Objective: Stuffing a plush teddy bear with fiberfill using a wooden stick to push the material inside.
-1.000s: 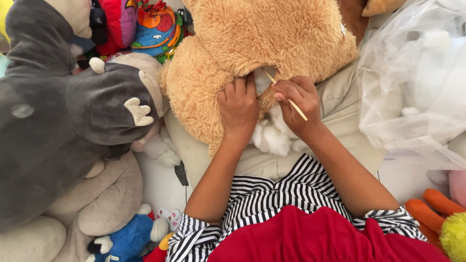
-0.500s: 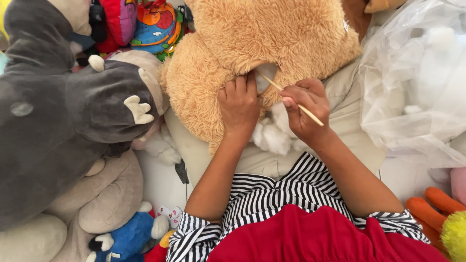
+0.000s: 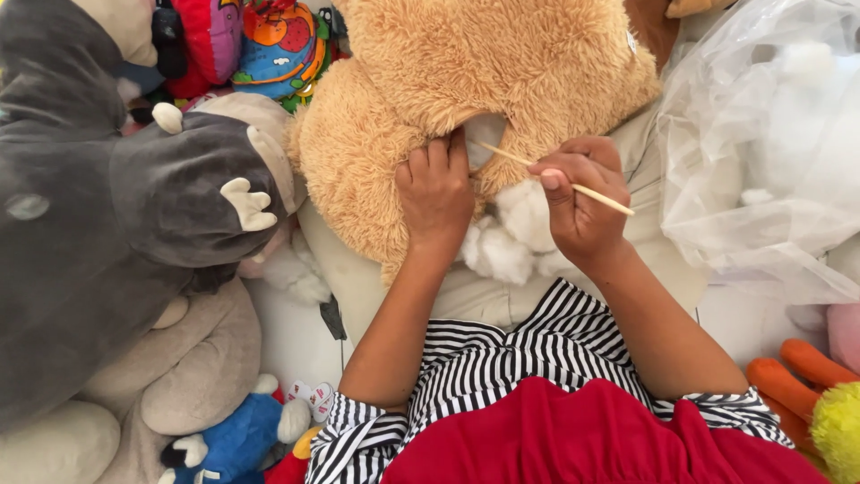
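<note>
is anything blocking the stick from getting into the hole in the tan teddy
Nothing visible does. The thin stick, held in the right hand, already has its tip at the opening in the tan teddy. The left hand grips the fur beside the opening, not across it. The loose white stuffing lies below, clear of the stick.

grey plush toy (image 3: 107, 224), clear plastic bag (image 3: 761, 152)

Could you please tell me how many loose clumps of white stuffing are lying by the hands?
3: one clump between the left hand and the right hand, one just below it, one left of the tan teddy bear. More may be hidden.
</note>
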